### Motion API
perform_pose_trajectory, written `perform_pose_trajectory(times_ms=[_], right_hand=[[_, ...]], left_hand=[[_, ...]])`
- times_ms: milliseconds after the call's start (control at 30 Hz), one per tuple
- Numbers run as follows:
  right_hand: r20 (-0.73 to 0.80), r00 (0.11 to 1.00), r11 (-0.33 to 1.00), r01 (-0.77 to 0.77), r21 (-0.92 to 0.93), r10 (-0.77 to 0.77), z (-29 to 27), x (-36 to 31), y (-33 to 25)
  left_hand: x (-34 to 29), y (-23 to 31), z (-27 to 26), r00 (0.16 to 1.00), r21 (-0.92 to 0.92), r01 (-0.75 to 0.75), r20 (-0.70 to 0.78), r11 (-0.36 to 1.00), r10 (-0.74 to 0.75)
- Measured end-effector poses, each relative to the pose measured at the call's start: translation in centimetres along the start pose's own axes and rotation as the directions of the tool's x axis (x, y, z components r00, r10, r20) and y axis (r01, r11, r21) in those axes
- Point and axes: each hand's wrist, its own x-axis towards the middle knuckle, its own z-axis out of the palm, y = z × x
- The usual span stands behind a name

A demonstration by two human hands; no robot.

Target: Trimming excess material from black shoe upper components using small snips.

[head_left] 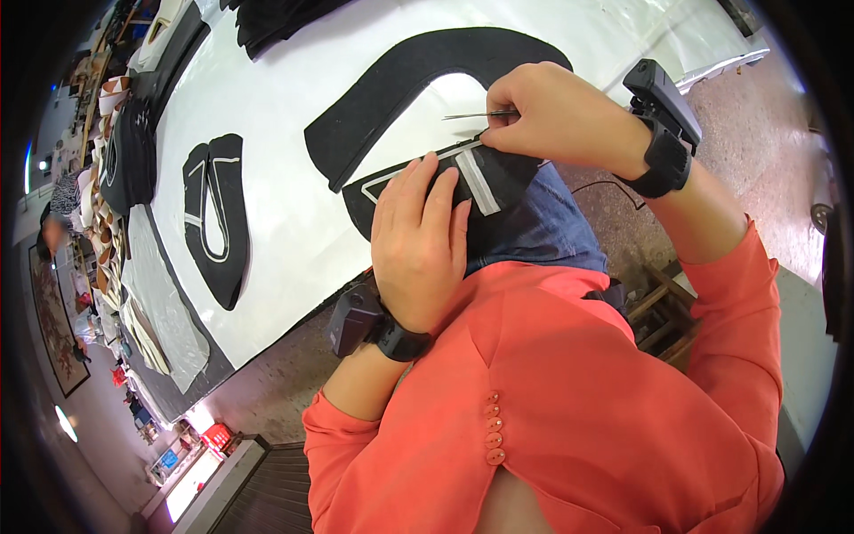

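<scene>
My left hand (416, 227) lies with its fingers stretched flat on a black shoe-upper-like piece (360, 209) that carries strips of white tape (478, 182). This piece rests at the table's near edge, partly over my lap. Closed around a thin pointed metal tool (464, 116), my right hand (520, 111) has its thumb and fingertips down at the piece's upper edge. The tool's point faces left; its handle is hidden in the palm, so its exact kind cannot be told. Just beyond my hands curves a larger plain black piece (382, 84).
A white-covered table (285, 178) spreads ahead. On it, to the left, lies another taped black piece (233, 205). Stacks of black pieces (129, 156) stand at the far left, another black pile (276, 22) at the back. A wooden stool (658, 307) stands at the right.
</scene>
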Motion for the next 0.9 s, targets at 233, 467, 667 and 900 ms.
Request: perform_pose_trajectory(times_ms=[233,467,667,900], right_hand=[[0.053,0.998,1.000,-0.026,0.014,0.025,-0.1,0.2,-0.3],[0.094,0.989,0.993,0.108,0.042,-0.112,-1.5,0.3,0.6],[0.095,0.993,0.995,0.079,-0.059,-0.073,-1.6,0.5,-0.1],[0.119,0.985,0.991,0.132,-0.039,-0.126,-2.5,1.1,0.8]], left_hand=[[1.3,0.6,1.2,0.994,-0.094,-0.111,-0.017,0.989,0.110],[2.5,0.9,0.6,0.981,-0.024,-0.185,0.056,0.982,0.186],[3.1,0.7,0.3,0.970,0.000,-0.225,0.093,0.974,0.224],[4.0,0.9,0.3,0.959,0.039,-0.268,0.108,0.963,0.262]])
